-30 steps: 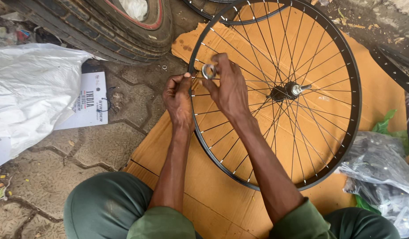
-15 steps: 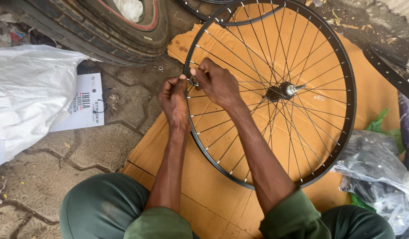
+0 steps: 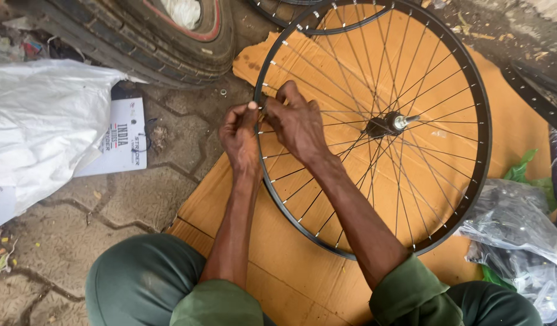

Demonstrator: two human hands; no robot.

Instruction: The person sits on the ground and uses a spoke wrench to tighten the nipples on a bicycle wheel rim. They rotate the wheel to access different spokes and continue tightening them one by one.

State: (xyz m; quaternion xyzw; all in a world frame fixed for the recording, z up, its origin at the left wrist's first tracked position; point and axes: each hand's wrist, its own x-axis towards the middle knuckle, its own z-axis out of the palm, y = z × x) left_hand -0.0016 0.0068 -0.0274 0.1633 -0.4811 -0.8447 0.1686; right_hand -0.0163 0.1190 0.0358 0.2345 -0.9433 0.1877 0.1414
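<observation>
Black rim: bicycle wheel (image 3: 471, 199) is lying flat on orange cardboard (image 3: 278, 265) over the paving.
Left hand (image 3: 241, 137): fingers are pinching at the rim's left edge.
Right hand (image 3: 296, 121): is closing on a spoke beside it; any small tool is hidden.
Nearby: white sack (image 3: 43, 127), tyre (image 3: 140, 42).

bicycle wheel (image 3: 447, 90) | black rim, thin silver spokes, metal hub at centre | lying flat | centre-right, far side
</observation>
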